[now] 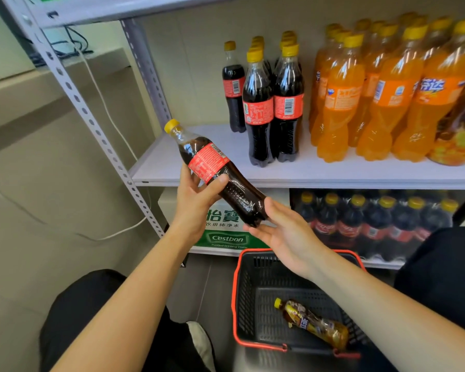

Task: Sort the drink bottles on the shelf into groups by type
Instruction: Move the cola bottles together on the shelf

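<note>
A cola bottle (220, 173) is held tilted in front of the shelf (333, 174), cap up and away to the left. It is gripped at the label by the left hand (196, 202), thumb and fingers curled round it, while its base is only cradled on the flat, uncurled fingers of the right hand (282, 232) – so the hands are apart, one at each end.

The likeliest slip is judged to come at the label: the film looks smooth, and if the right hand were drawn off first, the weight would be left to one grip and the bottle could slide out into the basket (236, 291) below the right hand, where a tea bottle (314, 324) lies.

The standing colas (269, 103) are just beyond the hands, packed close. If the bottle is set down hard against them, they could be toppled – perhaps into the orange sodas (373, 98) further right.
</note>
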{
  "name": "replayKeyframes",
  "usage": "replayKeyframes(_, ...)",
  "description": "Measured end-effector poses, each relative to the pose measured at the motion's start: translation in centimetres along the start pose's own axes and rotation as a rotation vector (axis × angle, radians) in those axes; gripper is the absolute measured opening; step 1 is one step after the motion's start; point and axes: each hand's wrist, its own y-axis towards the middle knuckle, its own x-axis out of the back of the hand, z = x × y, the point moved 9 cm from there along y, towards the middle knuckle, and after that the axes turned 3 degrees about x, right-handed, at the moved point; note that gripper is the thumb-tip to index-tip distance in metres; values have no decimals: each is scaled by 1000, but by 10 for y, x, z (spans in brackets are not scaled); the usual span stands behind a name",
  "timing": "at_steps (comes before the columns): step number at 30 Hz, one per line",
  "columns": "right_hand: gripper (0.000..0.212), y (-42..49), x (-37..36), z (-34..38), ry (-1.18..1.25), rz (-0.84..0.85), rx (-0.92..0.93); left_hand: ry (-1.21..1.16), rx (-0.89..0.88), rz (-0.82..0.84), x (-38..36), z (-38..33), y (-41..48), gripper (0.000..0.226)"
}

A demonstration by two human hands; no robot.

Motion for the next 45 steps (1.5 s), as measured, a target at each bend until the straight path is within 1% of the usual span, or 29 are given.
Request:
replayKeyframes(2, 47, 1, 1, 0, 19, -24, 15, -23, -1, 29, -2, 1, 0, 83)
replayKeyframes(5, 53, 0, 2, 2, 30, -50, 39, -81, 16, 90, -6, 2, -1, 100)
replayKeyframes(7, 53, -1, 2, 4, 31, -48, 48, -92, 10, 110, -9, 0, -2, 105)
replayKeyframes(9, 52, -3, -2, 5, 13, -9, 38, -86, -16, 84, -8, -4, -2, 106)
replayKeyframes(12, 47, -5, -9, 8, -58, 55, 37, -47, -55, -18, 0, -7, -1, 107)
replayKeyframes(14, 49, -6, -10, 10, -80, 58, 46, 7, -47, -66, 4, -5, -1, 101)
replayKeyframes(16, 50, -7, -10, 9, -54, 55, 44, 36, -13, -64, 3, -1, -2, 83)
replayKeyframes(18, 49, -7, -10, 8, -22, 57, 33, 2, 19, -36, 0, 1, -3, 65)
replayKeyframes(19, 47, -7, -10, 8, -15, 58, 24, -34, 26, -13, -1, 2, -3, 60)
replayKeyframes(20, 45, -7, -10, 7, -10, 58, 16, -68, 32, 18, -3, 1, -3, 61)
replayKeyframes(23, 46, -6, -9, 8, 8, 47, 7, -127, 64, 120, -10, 3, -4, 78)
replayKeyframes(25, 50, -5, -7, 7, 2, 22, 2, -146, 81, 156, -14, 7, -5, 79)
replayKeyframes(28, 53, -4, -4, 7, -37, -9, 10, -179, 97, 134, -13, 11, -4, 73)
replayKeyframes(30, 49, -3, -4, 12, -75, -2, 66, -215, 129, 105, -10, 16, -3, 68)
replayKeyframes(33, 42, -3, -6, 25, -137, -4, 205, -246, 191, 65, -7, 25, -3, 65)
replayKeyframes(35, 43, -3, -4, 32, -174, -49, 270, -262, 225, 48, -7, 31, -4, 65)
replayKeyframes(38, 29, -3, -4, 40, -254, -103, 375, -317, 261, 28, -9, 37, -5, 64)
replayKeyframes(39, 28, -4, -6, 44, -292, -110, 415, -332, 268, 21, -9, 38, -5, 63)
replayKeyframes(41, 31, -6, -9, 48, -359, -107, 476, -344, 280, 6, -10, 39, -6, 62)
replayKeyframes(45, 42, -9, -12, 52, -455, -91, 532, -352, 285, -6, -9, 40, -6, 62)
